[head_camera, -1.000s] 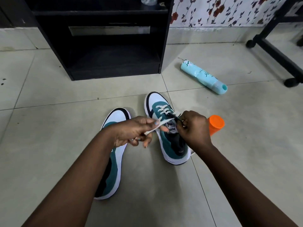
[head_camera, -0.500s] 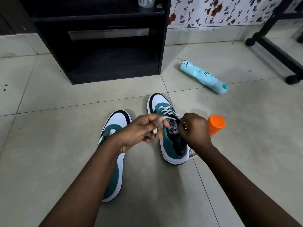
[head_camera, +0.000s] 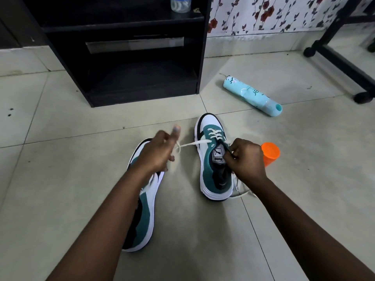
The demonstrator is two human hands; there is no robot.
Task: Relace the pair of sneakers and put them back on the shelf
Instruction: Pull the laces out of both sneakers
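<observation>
Two white, teal and black sneakers lie on the tiled floor. The right sneaker (head_camera: 211,159) has white lace crossed through its front eyelets. My left hand (head_camera: 160,153) grips the white lace (head_camera: 194,143) and holds it taut, out to the left of that shoe. My right hand (head_camera: 246,159) pinches the shoe's tongue and eyelet edge by the label. The left sneaker (head_camera: 145,211) lies under my left forearm, its laces hidden. A black shelf unit (head_camera: 129,57) stands ahead, its lowest bay open.
An orange cup (head_camera: 271,152) lies just right of my right hand. A light blue cylinder (head_camera: 251,96) lies on the floor further back. A black wheeled frame (head_camera: 345,63) stands at the far right. A clear jar (head_camera: 180,4) sits on the upper shelf.
My left hand has pulled the lace further out to the left and upward, drawing it taut. My right hand has stayed on the shoe.
</observation>
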